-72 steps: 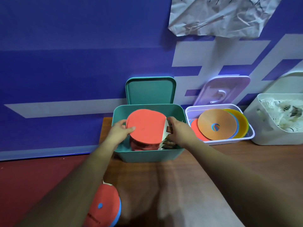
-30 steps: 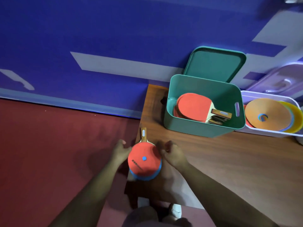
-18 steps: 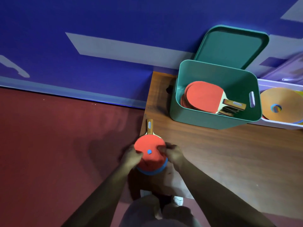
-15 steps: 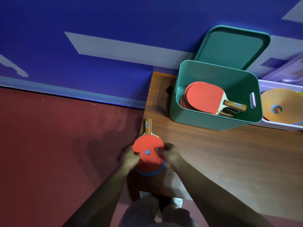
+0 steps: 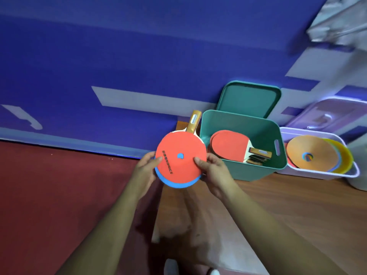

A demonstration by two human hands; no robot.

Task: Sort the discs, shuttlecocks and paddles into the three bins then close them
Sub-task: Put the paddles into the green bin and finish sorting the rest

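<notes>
Both hands hold a small stack in the air left of the green bin (image 5: 256, 171): a red disc (image 5: 179, 157) on top, a blue disc (image 5: 178, 183) under it, and a paddle whose wooden handle (image 5: 193, 124) points away from me. My left hand (image 5: 146, 171) grips the stack's left edge, and my right hand (image 5: 210, 169) grips its right edge. Several red paddles (image 5: 228, 143) lie inside the green bin. The lilac bin (image 5: 317, 174) to the right holds an orange disc (image 5: 309, 153) and a yellow disc (image 5: 343, 157).
The green lid (image 5: 248, 98) and the lilac lid (image 5: 327, 114) lean on the blue wall behind their bins. A white bin (image 5: 357, 165) shows at the right edge. The wooden table (image 5: 278, 205) ends at its left edge above red floor (image 5: 59, 195).
The stack of red disc, blue disc and paddle has been lifted off the table's front left corner and now hangs higher, close to the green bin's left side.
</notes>
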